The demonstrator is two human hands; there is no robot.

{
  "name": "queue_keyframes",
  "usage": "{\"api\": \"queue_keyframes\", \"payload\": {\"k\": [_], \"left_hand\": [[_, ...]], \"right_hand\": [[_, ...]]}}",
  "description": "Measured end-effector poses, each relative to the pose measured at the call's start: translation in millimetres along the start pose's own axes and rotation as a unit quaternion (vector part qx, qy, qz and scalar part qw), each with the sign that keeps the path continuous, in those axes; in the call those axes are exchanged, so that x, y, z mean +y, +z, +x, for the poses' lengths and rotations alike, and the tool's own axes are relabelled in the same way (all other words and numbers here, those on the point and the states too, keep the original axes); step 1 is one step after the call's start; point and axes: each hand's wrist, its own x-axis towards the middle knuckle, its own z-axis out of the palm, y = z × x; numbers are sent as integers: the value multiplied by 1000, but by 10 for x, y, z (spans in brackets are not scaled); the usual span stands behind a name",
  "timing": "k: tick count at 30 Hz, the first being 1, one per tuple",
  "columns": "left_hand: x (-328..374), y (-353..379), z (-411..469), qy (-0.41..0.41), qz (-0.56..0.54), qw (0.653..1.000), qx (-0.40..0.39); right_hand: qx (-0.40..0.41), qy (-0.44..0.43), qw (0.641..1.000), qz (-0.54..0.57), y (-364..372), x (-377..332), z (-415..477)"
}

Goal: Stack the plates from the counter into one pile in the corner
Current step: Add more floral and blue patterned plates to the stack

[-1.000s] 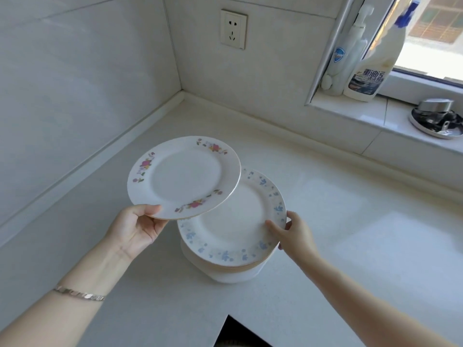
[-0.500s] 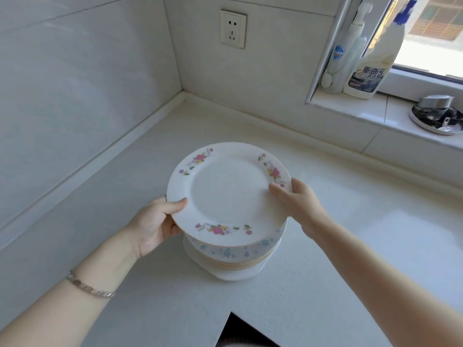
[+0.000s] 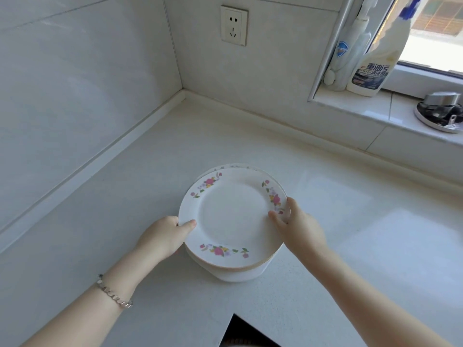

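Plates (image 3: 233, 216) sit piled between your left hand (image 3: 162, 234) and right hand (image 3: 298, 226) on the counter (image 3: 363, 221), short of the corner (image 3: 184, 93) beyond them. Each hand pinches the top rim, probably to centre it.

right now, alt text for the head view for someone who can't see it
The left hand and right hand grip the rim of a pink-flowered plate on top of a pile of plates on a white counter, short of the corner. A wall socket and two bottles on the window sill are behind.
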Motion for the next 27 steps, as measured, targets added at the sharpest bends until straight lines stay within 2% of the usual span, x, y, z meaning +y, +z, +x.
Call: {"api": "queue_keyframes", "payload": {"k": [5, 8, 10, 12, 14, 16, 19, 22, 24, 27], "left_hand": [[3, 36, -26, 17, 96, 994, 41], [17, 71, -18, 16, 108, 993, 50], [34, 136, 20, 18, 27, 998, 60], [74, 224, 76, 31, -141, 988, 55], [136, 325, 112, 28, -329, 942, 59], [193, 420, 121, 14, -439, 894, 90], [239, 515, 142, 2, -524, 841, 133], [261, 519, 163, -24, -592, 796, 126], [266, 508, 160, -23, -598, 792, 120], [244, 473, 145, 1, -538, 834, 121]], "right_hand": [[-12, 6, 999, -40, -22, 62, 34], [-11, 19, 998, -63, -11, 69, 79], [0, 26, 996, -80, 6, 65, 113], [2, 22, 1000, -16, 48, 70, 147], [-13, 21, 991, 133, 109, 69, 177], [-36, 40, 955, 291, 159, 39, 188], [-30, 78, 888, 453, 248, -10, 175], [-1, 103, 863, 494, 286, -54, 164], [8, 106, 862, 495, 294, -69, 156], [-10, 107, 866, 488, 272, -51, 158]]}}
